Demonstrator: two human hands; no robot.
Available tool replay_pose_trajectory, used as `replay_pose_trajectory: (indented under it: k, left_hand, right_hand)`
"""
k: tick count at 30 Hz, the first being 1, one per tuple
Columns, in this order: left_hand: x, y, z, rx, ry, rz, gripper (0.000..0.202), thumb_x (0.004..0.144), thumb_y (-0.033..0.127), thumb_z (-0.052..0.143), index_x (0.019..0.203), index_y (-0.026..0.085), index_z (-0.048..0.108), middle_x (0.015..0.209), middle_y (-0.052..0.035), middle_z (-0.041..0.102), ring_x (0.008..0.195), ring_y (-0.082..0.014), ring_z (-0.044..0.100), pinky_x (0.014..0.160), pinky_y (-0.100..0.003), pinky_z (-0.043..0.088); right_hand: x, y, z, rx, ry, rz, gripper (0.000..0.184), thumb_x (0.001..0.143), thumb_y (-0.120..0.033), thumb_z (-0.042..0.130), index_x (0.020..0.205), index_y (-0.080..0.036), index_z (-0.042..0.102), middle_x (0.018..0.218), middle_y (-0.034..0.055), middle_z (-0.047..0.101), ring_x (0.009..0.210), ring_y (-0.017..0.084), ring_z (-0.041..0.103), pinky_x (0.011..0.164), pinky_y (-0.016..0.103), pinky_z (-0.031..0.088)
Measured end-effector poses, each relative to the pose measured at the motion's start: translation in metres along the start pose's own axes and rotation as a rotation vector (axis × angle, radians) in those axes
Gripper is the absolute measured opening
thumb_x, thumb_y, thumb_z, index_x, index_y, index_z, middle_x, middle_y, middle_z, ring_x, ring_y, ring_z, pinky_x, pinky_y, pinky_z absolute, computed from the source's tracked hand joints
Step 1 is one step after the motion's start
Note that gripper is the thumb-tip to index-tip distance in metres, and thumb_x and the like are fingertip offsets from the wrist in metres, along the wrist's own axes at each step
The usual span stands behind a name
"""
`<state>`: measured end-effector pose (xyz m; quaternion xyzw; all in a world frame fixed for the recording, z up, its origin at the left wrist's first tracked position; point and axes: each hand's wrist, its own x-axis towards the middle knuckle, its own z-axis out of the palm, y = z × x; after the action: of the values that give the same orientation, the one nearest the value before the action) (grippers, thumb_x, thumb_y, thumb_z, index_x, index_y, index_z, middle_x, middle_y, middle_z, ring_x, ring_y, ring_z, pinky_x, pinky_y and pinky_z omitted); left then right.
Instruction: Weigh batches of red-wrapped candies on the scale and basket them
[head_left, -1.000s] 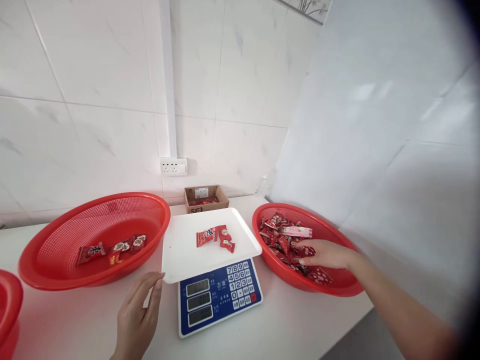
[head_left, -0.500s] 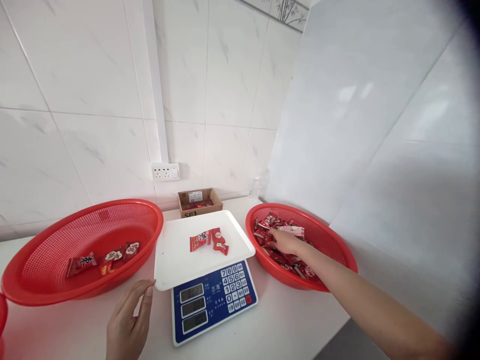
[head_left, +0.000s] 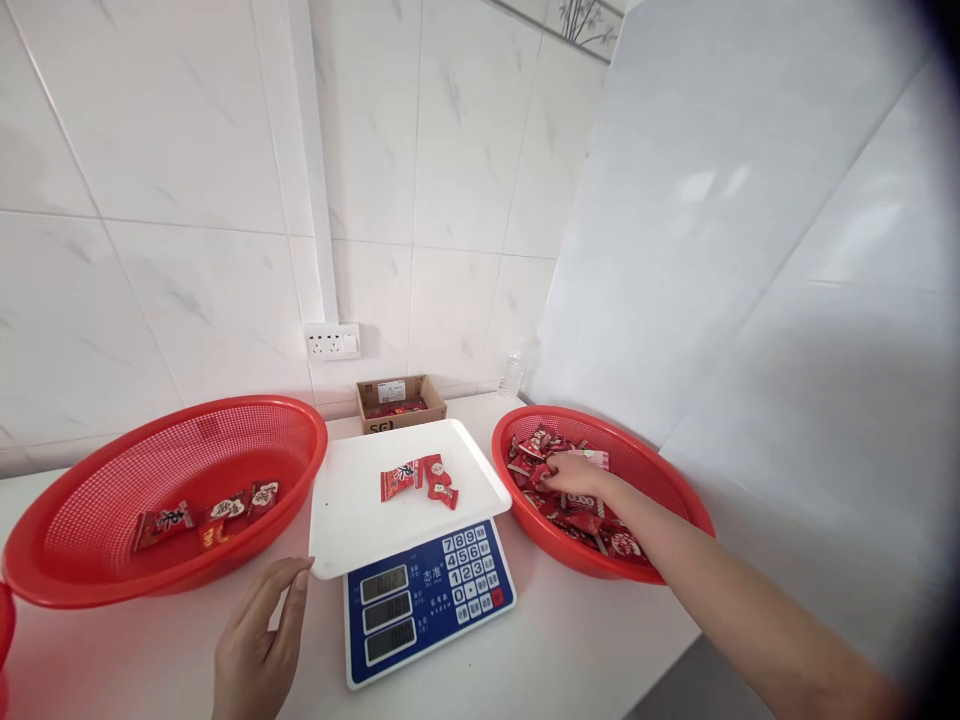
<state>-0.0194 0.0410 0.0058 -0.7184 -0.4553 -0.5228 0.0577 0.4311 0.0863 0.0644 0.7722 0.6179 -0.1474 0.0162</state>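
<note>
A blue digital scale [head_left: 427, 605] with a white weighing tray [head_left: 352, 520] stands in the middle of the counter; three red candy packets [head_left: 416, 478] lie on the tray. My right hand [head_left: 574, 473] reaches into the right red basket [head_left: 675, 490], its fingers curled down on the pile of red candy packets [head_left: 592, 520]; what they grip is hidden. My left hand [head_left: 259, 645] lies flat on the counter, fingers stretched out, next to the tray's front left corner. The left red basket [head_left: 90, 580] holds a few red packets [head_left: 206, 510].
A small cardboard box [head_left: 400, 402] and a clear plastic bottle [head_left: 511, 375] stand against the tiled wall. A wall socket [head_left: 332, 341] sits above the counter. A white panel closes off the right side. Another red rim [head_left: 4, 620] shows at the far left edge.
My right hand moved from the basket's near side to its far middle and curled its fingers on the candy pile. My left hand stayed put; the view shifted slightly.
</note>
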Motion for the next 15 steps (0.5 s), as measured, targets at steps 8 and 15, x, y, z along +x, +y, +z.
replay_pose_trajectory:
  k: [8, 15]
  left_hand:
    - [0.000, 0.003, 0.000, -0.049, -0.038, -0.038, 0.020, 0.085, 0.034, 0.049, 0.086, 0.021, 0.065, 0.083, -0.0036, 0.069, 0.075, -0.0157, 0.067, 0.062, -0.021, 0.051]
    - [0.002, 0.004, -0.003, -0.039, -0.037, -0.034, 0.020, 0.085, 0.034, 0.049, 0.086, 0.022, 0.064, 0.083, -0.0032, 0.069, 0.074, -0.0151, 0.067, 0.059, -0.020, 0.050]
  right_hand:
    - [0.000, -0.001, 0.010, 0.036, 0.093, -0.016, 0.045, 0.071, -0.009, 0.048, 0.114, -0.019, 0.057, 0.109, 0.0078, 0.066, 0.090, 0.021, 0.062, 0.074, 0.027, 0.043]
    - [-0.003, -0.001, 0.003, -0.025, 0.112, -0.022, 0.045, 0.070, -0.008, 0.051, 0.112, -0.021, 0.059, 0.119, 0.0097, 0.060, 0.101, 0.026, 0.058, 0.081, 0.032, 0.042]
